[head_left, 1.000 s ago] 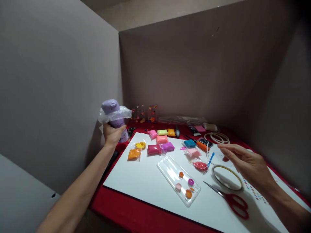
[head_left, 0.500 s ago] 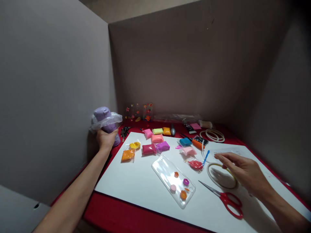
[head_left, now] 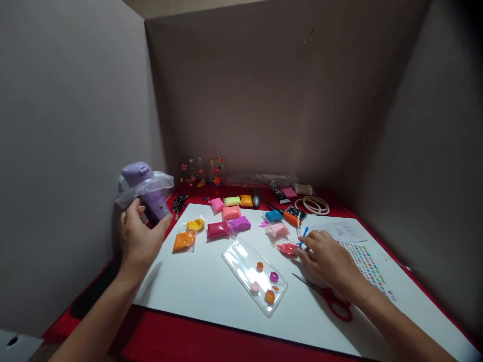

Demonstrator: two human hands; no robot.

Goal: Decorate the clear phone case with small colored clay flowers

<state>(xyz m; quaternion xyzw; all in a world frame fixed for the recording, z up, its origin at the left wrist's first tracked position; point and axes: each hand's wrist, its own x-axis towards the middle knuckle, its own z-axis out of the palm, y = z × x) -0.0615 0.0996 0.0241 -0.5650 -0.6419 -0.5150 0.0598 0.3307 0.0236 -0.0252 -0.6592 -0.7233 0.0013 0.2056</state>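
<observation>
My left hand (head_left: 140, 239) is apart from a purple tumbler-like container (head_left: 136, 173) wrapped with crumpled clear plastic. Its thumb is stretched out and the fingers are loosely spread, holding nothing. Low over the white board, my right hand (head_left: 328, 259) reaches left with thumb and index finger apart. Those fingertips are at a packet of red clay (head_left: 287, 249) and the lower end of a blue modelling tool (head_left: 304, 234); contact is unclear. Red-handled scissors (head_left: 339, 307) lie partly under the right wrist. A clear phone case (head_left: 245, 271) with small clay flowers lies mid-board.
Several clay packets, including orange (head_left: 183, 242), crimson (head_left: 218, 230) and teal (head_left: 273, 216), lie across the board (head_left: 181, 291). Hoops (head_left: 316, 205) and keys (head_left: 178, 203) are farther back. A gem sticker sheet (head_left: 372, 269) lies right. Grey panels (head_left: 241, 100) surround the table.
My left hand has let go of the purple container and drawn back toward me, opening. My right hand has moved left and down to the red clay packet. The view has shifted slightly right.
</observation>
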